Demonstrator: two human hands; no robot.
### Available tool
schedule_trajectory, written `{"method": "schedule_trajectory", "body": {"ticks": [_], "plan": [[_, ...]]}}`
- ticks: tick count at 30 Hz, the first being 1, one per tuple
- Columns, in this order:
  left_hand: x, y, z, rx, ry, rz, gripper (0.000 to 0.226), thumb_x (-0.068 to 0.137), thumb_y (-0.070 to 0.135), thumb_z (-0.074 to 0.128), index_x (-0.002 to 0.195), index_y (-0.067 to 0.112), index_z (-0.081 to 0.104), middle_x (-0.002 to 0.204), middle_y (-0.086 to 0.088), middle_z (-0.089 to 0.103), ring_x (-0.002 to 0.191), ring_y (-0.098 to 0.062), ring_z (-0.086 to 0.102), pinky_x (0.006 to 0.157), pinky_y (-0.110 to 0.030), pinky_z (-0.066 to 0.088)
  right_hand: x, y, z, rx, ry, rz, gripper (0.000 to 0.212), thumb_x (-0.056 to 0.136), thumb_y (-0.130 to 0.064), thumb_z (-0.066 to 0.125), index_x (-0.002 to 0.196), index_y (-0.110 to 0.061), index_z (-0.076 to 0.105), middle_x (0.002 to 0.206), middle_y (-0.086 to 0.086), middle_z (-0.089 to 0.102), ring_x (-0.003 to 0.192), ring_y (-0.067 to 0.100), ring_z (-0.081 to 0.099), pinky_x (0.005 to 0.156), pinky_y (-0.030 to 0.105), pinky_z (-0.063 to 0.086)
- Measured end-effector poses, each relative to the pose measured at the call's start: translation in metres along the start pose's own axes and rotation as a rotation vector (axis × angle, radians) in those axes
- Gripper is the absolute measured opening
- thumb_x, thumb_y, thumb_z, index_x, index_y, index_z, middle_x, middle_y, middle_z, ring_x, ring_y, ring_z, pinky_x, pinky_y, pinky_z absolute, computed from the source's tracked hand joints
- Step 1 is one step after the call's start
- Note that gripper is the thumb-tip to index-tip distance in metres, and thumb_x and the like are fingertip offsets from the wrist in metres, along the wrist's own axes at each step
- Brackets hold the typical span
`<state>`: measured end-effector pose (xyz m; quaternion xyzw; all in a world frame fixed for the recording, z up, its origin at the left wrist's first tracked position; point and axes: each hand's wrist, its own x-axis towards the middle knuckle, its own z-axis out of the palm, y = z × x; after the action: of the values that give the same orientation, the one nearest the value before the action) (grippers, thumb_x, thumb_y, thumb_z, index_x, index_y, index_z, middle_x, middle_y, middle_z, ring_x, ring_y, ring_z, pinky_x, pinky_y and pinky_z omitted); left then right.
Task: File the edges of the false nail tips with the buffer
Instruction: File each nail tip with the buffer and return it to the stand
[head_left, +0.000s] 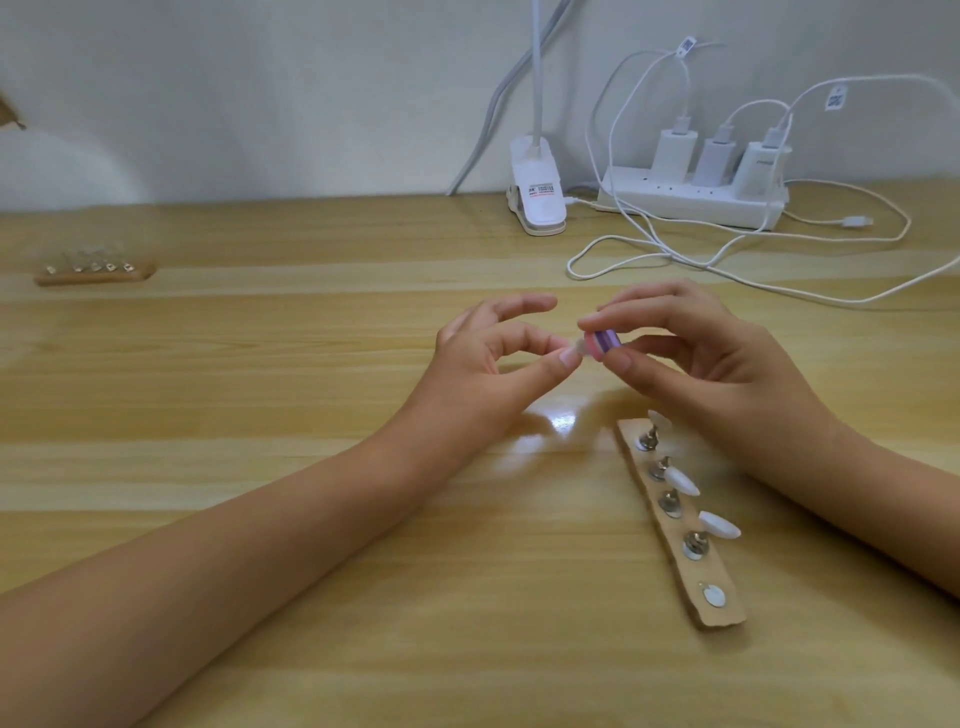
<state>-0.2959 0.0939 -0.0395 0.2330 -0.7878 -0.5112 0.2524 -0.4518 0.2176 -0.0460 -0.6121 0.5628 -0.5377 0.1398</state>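
Above the middle of the wooden table, my right hand (691, 358) pinches a small pink and purple buffer block (758, 344) between thumb and fingers. My left hand (488, 358) pinches a clear false nail tip (736, 349) between thumb and forefinger, its end against the buffer. Below my right hand lies a wooden holder strip (691, 577) with several metal stands. White nail tips (681, 480) sit on three of the stands.
A second wooden holder (96, 274) with clear tips lies at the far left. A white clip lamp (537, 195) stands at the back. A white power strip (691, 202) with chargers and loose cables (727, 273) fills the back right.
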Motion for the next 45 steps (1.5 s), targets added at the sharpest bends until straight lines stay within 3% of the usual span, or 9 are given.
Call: {"method": "schedule_trajectory", "body": {"ticks": [3, 8, 12, 18, 21, 25, 32, 36, 45], "plan": [[0.0005, 0.0007, -0.0004, -0.017, -0.009, 0.007, 0.004, 0.087, 0.027, 0.069, 0.086, 0.026, 0.072, 0.132, 0.019, 0.052, 0.137, -0.011, 0.033, 0.087, 0.002, 0.033, -0.0010, -0.0041, 0.0025, 0.044, -0.021, -0.037, 0.020, 0.094, -0.021, 0.066, 0.113, -0.016, 0.067, 0.113, 0.009, 0.058, 0.108, 0.025, 0.061, 0.095, 0.033, 0.050], [0.0002, -0.0001, 0.0000, -0.012, -0.010, 0.009, 0.003, 0.087, 0.027, 0.069, 0.086, 0.027, 0.072, 0.133, 0.019, 0.052, 0.138, -0.012, 0.032, 0.105, -0.020, 0.030, -0.0003, -0.0024, 0.0001, -0.048, -0.013, -0.016, 0.018, 0.092, -0.024, 0.069, 0.110, -0.020, 0.068, 0.109, 0.007, 0.057, 0.106, 0.023, 0.059, 0.093, 0.037, 0.052], [-0.0004, 0.0017, -0.0004, -0.007, -0.009, 0.025, 0.004, 0.088, 0.023, 0.068, 0.089, 0.023, 0.072, 0.133, 0.016, 0.052, 0.137, -0.013, 0.032, 0.082, 0.006, 0.030, -0.0016, -0.0047, 0.0019, -0.060, -0.056, -0.089, 0.019, 0.093, -0.022, 0.063, 0.112, -0.022, 0.067, 0.111, 0.006, 0.056, 0.109, 0.023, 0.058, 0.097, 0.032, 0.049], [-0.0002, 0.0018, 0.0001, -0.015, -0.006, 0.016, 0.008, 0.088, 0.025, 0.068, 0.092, 0.021, 0.073, 0.133, 0.018, 0.052, 0.137, -0.012, 0.032, 0.080, 0.007, 0.030, -0.0005, -0.0009, -0.0007, -0.039, -0.032, 0.007, 0.016, 0.096, -0.023, 0.064, 0.111, -0.024, 0.067, 0.112, 0.003, 0.058, 0.110, 0.021, 0.060, 0.098, 0.037, 0.051], [-0.0002, 0.0007, -0.0001, -0.027, -0.021, 0.021, 0.005, 0.088, 0.026, 0.068, 0.089, 0.024, 0.073, 0.133, 0.018, 0.052, 0.137, -0.012, 0.033, 0.091, -0.006, 0.033, -0.0015, -0.0023, 0.0009, -0.139, -0.055, -0.107, 0.020, 0.094, -0.020, 0.062, 0.114, -0.020, 0.065, 0.112, 0.006, 0.056, 0.112, 0.024, 0.058, 0.099, 0.034, 0.048], [0.0003, -0.0003, 0.0004, -0.039, -0.013, 0.014, 0.006, 0.088, 0.026, 0.069, 0.090, 0.022, 0.073, 0.132, 0.018, 0.052, 0.137, -0.012, 0.034, 0.087, 0.001, 0.035, 0.0000, -0.0014, -0.0004, -0.156, -0.017, -0.072, 0.019, 0.094, -0.019, 0.065, 0.113, -0.018, 0.066, 0.111, 0.007, 0.057, 0.111, 0.023, 0.058, 0.099, 0.043, 0.048], [0.0016, -0.0038, 0.0006, -0.038, -0.006, 0.023, 0.004, 0.088, 0.025, 0.070, 0.088, 0.024, 0.073, 0.131, 0.018, 0.053, 0.136, -0.014, 0.035, 0.107, -0.027, 0.034, -0.0002, -0.0022, -0.0012, -0.144, 0.009, -0.043, 0.022, 0.091, -0.023, 0.064, 0.112, -0.015, 0.062, 0.108, 0.005, 0.060, 0.104, 0.024, 0.061, 0.093, 0.044, 0.051], [0.0013, -0.0021, 0.0008, -0.033, -0.017, 0.031, 0.003, 0.087, 0.026, 0.069, 0.086, 0.027, 0.072, 0.131, 0.017, 0.052, 0.136, -0.014, 0.035, 0.100, -0.019, 0.035, -0.0024, -0.0056, 0.0028, -0.226, -0.046, -0.188, 0.021, 0.091, -0.020, 0.066, 0.107, -0.008, 0.065, 0.107, 0.007, 0.059, 0.102, 0.025, 0.060, 0.090, 0.034, 0.050], [0.0000, -0.0007, 0.0004, -0.004, -0.015, 0.033, 0.004, 0.089, 0.026, 0.068, 0.088, 0.025, 0.072, 0.132, 0.016, 0.052, 0.136, -0.013, 0.035, 0.086, 0.002, 0.033, -0.0006, -0.0040, 0.0010, -0.109, -0.049, -0.083, 0.019, 0.091, -0.021, 0.067, 0.107, -0.010, 0.063, 0.110, 0.010, 0.060, 0.108, 0.025, 0.061, 0.097, 0.036, 0.051]]}}
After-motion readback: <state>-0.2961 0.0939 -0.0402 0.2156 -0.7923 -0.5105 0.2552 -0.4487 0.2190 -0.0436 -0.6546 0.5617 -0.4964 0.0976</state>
